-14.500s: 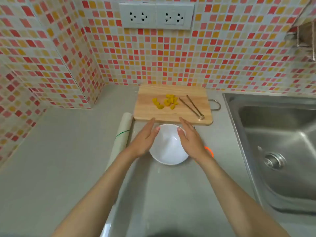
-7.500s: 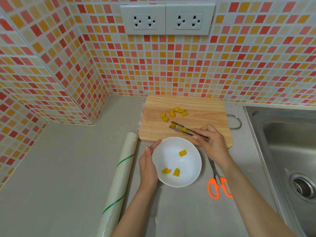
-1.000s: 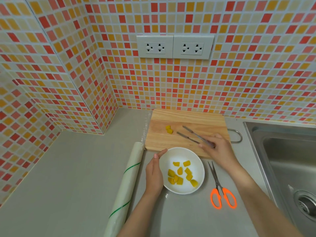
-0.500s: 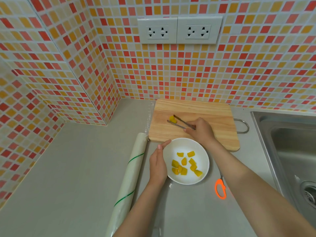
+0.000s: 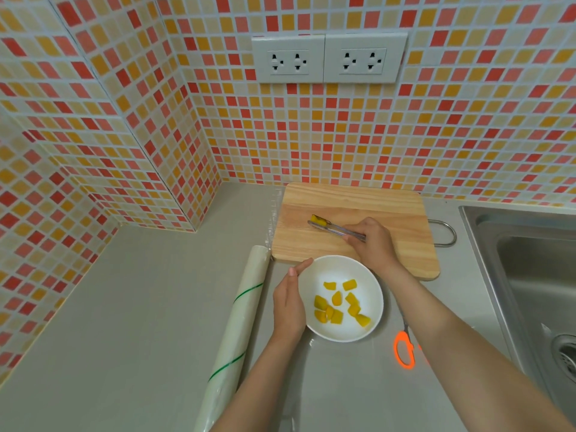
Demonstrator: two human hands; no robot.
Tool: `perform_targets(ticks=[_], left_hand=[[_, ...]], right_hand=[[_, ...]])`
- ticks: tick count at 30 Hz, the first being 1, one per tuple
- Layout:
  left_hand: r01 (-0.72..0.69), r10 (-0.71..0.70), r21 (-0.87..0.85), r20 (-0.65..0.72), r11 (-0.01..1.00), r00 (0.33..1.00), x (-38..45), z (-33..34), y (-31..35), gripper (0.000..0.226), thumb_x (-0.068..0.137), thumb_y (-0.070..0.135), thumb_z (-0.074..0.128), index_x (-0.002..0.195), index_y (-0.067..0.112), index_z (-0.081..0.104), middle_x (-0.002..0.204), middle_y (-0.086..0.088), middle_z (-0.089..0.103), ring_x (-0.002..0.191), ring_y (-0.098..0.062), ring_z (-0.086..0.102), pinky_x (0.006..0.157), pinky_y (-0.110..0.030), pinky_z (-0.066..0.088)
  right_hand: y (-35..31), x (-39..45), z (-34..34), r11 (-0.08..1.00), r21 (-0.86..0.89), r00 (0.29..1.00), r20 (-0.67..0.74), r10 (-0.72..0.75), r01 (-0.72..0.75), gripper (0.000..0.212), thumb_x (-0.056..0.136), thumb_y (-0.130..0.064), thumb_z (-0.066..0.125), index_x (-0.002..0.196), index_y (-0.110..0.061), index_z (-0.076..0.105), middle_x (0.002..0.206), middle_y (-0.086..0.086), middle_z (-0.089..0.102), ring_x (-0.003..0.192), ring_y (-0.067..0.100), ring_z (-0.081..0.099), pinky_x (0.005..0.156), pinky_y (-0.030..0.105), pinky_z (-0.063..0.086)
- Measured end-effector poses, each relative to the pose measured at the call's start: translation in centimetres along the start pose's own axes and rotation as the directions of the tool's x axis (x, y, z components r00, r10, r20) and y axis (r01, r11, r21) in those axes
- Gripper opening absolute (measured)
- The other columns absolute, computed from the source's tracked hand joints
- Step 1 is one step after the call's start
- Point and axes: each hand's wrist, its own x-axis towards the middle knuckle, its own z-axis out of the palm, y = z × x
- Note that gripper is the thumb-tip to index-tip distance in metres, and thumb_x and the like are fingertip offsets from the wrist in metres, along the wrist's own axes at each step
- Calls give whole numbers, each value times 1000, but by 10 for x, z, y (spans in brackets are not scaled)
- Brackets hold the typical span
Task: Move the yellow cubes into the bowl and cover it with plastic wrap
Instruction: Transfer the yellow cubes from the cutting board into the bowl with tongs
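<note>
Cubes mostly fill the bowl steadied by the left hand; right hand grips tongs pinching the last cube mid-board, needing a lift over the rim.

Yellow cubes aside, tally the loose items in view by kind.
Bowl: 1
Cutting board: 1
Tongs: 1
Scissors: 1
Plastic wrap roll: 1
Total: 5
</note>
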Motion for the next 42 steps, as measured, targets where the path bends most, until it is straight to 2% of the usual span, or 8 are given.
perform_targets(ticks=[8,12,15,20,24,29,34,42], left_hand=[[-8,9,18,-43,1000,999,6,-17,2,46,102,28,24,114,16,68,116,5,67,112,0,58,84,-2,42],[-7,9,31,-59,1000,998,11,-30,0,47,102,27,24,115,13,67,115,4,66,105,10,58,82,-1,41],[15,-13,22,-66,1000,998,10,-34,-5,46,103,27,24,115,13,67,115,5,66,106,9,57,83,-2,42],[30,-27,40,-69,999,997,12,-36,-9,45,102,27,24,112,18,67,110,13,65,98,18,58,77,1,40],[32,-28,46,-85,998,996,17,-39,-7,45,102,29,24,110,22,68,112,10,67,107,7,57,84,-3,44],[24,-20,43,-87,999,996,17,-41,-4,45,102,28,24,109,22,68,111,13,67,101,14,59,78,0,41],[17,-14,32,-77,999,997,15,-38,-4,45,102,28,25,112,18,67,111,12,66,99,16,58,77,1,41],[16,-14,78,-20,997,1000,10,-30,-4,41,102,32,27,126,23,59,118,10,62,102,16,56,77,3,40]], right_hand=[[-22,-60,-31,969,230,996,-15,-91,92,29,80,-8,69,109,-6,68,86,7,54,83,14,54,73,2,37],[-24,-96,-34,966,249,981,161,-109,67,29,80,-6,67,110,-8,68,87,12,53,87,19,56,82,11,42],[-21,-111,-30,989,147,972,225,-64,31,33,79,-11,70,112,-12,67,85,1,51,85,12,54,79,16,42],[-18,-114,-31,989,148,996,89,-20,7,40,78,-13,71,117,-17,64,81,2,49,75,11,50,66,4,36],[-10,-101,-27,983,182,999,-18,45,-40,39,80,-13,69,118,-15,63,84,4,50,78,6,52,69,2,38],[8,-83,-10,984,103,983,-96,157,-147,33,83,-17,66,116,-16,65,93,13,56,81,19,55,75,26,40],[25,-64,12,961,-59,941,-226,251,-270,30,84,-25,64,112,-15,67,94,17,59,96,35,54,81,37,39],[42,-66,19,929,-222,914,-349,208,-296,36,83,-28,62,116,-16,63,97,15,56,100,34,50,85,43,38]])
